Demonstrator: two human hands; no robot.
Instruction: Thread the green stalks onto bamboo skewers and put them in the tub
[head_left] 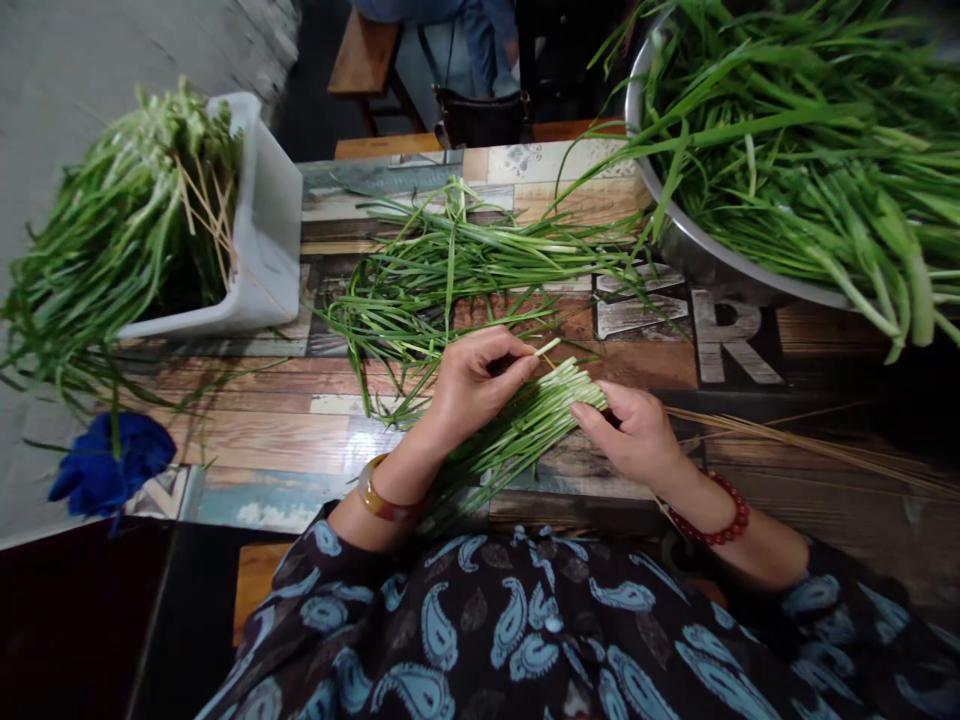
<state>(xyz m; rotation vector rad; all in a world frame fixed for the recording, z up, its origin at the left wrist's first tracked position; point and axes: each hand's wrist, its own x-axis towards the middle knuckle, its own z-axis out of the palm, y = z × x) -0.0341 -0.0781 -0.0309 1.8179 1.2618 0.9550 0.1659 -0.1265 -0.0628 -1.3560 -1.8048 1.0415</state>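
Observation:
My left hand (487, 385) is closed, with a pale chive stalk (547, 347) pinched between thumb and forefinger. A thin tan stick tip shows just below that stalk. My right hand (630, 425) holds the white stem ends of a row of garlic chives (540, 410), thumb in front and fingers behind. Their green leaves run down to the left, under my left forearm. Just beyond my hands, a loose pile of chives (480, 255) lies spread on the table (262, 440). Whether a stick passes through the held stems is hard to see.
A white plastic bin (274, 230) at the left holds bundled chives with thin sticks poking out. At the far right stands a large metal basin (705, 240) heaped with chives. Thin sticks (795, 445) lie right of my hand. A blue cloth (112, 460) sits near the left edge.

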